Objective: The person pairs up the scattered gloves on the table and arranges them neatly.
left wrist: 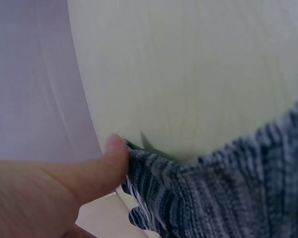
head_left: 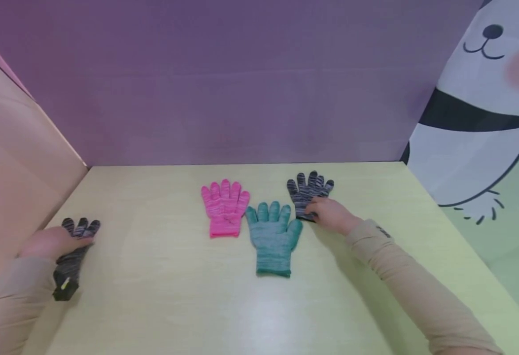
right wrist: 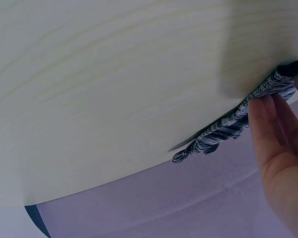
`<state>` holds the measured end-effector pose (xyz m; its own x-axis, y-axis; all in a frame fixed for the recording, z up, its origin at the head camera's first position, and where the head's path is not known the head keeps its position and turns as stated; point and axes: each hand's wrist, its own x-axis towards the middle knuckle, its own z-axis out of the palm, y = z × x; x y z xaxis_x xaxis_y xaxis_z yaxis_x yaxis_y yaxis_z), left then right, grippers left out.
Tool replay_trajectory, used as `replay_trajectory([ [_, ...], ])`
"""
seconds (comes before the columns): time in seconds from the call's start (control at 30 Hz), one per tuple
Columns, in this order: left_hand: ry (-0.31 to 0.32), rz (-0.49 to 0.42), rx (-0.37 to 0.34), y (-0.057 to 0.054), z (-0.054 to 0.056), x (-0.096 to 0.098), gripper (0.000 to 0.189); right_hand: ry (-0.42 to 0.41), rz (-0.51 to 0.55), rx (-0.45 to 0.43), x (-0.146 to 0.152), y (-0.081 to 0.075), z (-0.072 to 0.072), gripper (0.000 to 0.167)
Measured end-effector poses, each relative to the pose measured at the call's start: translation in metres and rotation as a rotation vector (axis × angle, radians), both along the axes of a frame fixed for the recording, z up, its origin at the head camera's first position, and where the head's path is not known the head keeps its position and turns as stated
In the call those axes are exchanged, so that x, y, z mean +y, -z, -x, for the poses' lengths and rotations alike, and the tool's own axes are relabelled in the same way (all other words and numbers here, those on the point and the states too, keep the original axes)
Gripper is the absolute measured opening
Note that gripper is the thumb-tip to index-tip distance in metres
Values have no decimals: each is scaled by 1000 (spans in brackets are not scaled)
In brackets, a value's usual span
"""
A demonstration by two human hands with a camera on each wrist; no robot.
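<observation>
My left hand holds a black-and-grey knit glove at the left side of the table. Its glove fingers point away and its dark cuff hangs toward me. In the left wrist view my thumb lies at the edge of the striped knit. At the back right, my right hand pinches a second black-and-grey glove near its cuff. The right wrist view shows that glove edge-on, its cuff end between my thumb and fingers and its fingertips low by the table's far edge.
A pink glove lies flat near the middle back of the table. Right of it and closer to me, a green glove lies flat, fingers pointing away. A purple panel rises behind the table, with walls on both sides.
</observation>
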<state>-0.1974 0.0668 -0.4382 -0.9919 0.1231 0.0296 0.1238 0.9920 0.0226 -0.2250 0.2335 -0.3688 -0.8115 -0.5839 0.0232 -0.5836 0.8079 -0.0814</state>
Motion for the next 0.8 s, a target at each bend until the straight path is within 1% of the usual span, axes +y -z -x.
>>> replay_trajectory([
  [0.03,-38,34,16,2,0,5,59,-2,1,-1,0,0,0,22],
  [0.1,-76,79,28,4,1,10,58,-3,-1,-1,-1,0,0,22],
  [0.2,-60,64,25,3,2,7,59,-1,-4,0,-1,0,1,22],
  [0.23,-42,42,20,3,1,6,59,0,-6,0,-1,1,1,22],
  [0.33,-28,22,17,3,2,4,59,2,-5,0,-1,2,1,22],
  [0.6,-41,47,9,5,2,5,59,-22,-5,13,-2,2,0,23],
  [0.8,-39,28,25,5,3,5,59,-25,-16,19,-1,2,0,22],
])
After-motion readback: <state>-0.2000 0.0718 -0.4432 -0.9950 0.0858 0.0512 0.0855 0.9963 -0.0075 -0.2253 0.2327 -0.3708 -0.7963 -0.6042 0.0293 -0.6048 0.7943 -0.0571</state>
